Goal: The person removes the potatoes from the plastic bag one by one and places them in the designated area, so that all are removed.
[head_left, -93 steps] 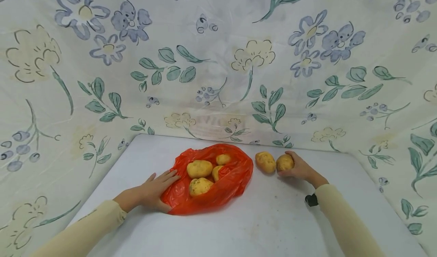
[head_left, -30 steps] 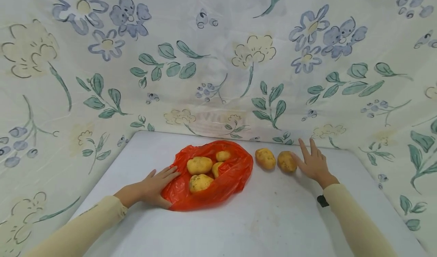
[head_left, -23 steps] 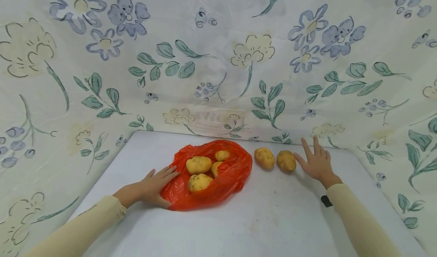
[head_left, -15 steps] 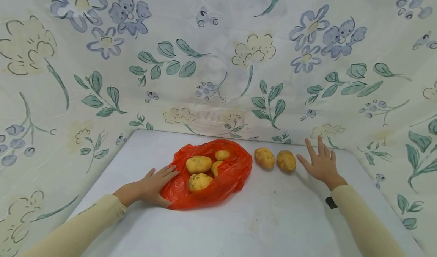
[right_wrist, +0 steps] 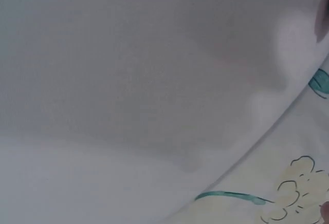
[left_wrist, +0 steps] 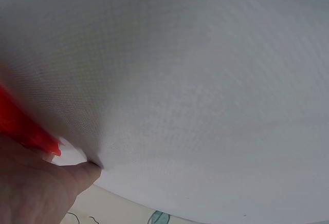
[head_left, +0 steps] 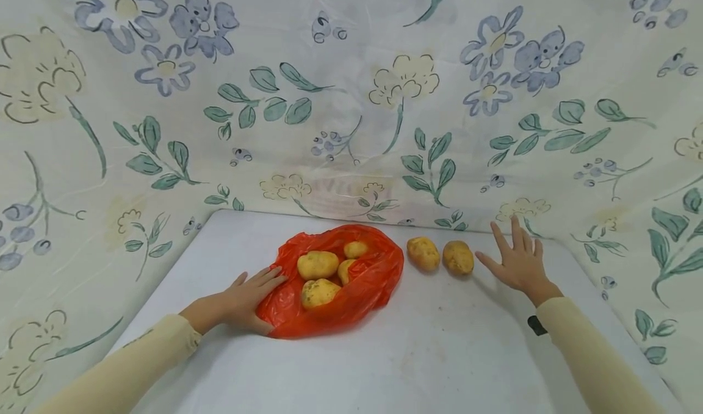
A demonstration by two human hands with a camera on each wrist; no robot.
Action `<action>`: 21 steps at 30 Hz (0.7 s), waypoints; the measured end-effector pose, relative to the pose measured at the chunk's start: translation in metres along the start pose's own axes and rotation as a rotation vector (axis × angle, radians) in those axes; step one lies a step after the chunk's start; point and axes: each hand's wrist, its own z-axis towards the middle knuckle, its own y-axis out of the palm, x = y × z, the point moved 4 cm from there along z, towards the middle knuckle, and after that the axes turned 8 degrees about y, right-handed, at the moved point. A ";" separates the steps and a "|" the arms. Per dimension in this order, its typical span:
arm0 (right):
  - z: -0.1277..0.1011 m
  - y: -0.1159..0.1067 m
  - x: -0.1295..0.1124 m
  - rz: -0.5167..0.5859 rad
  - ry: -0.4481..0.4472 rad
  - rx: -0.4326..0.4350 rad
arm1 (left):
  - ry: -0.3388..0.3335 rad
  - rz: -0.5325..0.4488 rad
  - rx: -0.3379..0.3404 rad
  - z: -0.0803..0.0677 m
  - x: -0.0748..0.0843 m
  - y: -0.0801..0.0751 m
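A crumpled red plastic bag (head_left: 351, 319) lies spread at the middle of the table, its mouth facing up. Several potatoes show inside it, among them an oblong potato (head_left: 318, 265) and a speckled potato (head_left: 320, 294) near the front. My left hand (head_left: 244, 301) rests with straight fingers along the bag's left side; its thumb lies at the front edge. Two potatoes sit side by side right of the bag: a yellow potato (head_left: 423, 253) and a browner potato (head_left: 458, 257). Just right of the browner one, my right hand (head_left: 519, 264) is spread wide and holds nothing.
The white table (head_left: 439, 359) ends at the back against a floral cloth (head_left: 351, 127), which also rises on both sides. A black wristband (head_left: 537, 325) shows at my right cuff. The right wrist view holds mostly tabletop (right_wrist: 103, 90) and shadow.
My right hand has let go of the browner potato, now standing beside the yellow one, and has drawn off to the right with fingers spread. The left hand has stayed on the bag.
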 end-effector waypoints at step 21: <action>0.003 -0.007 -0.034 0.018 -0.085 0.016 | -0.004 0.003 0.012 0.002 -0.003 -0.003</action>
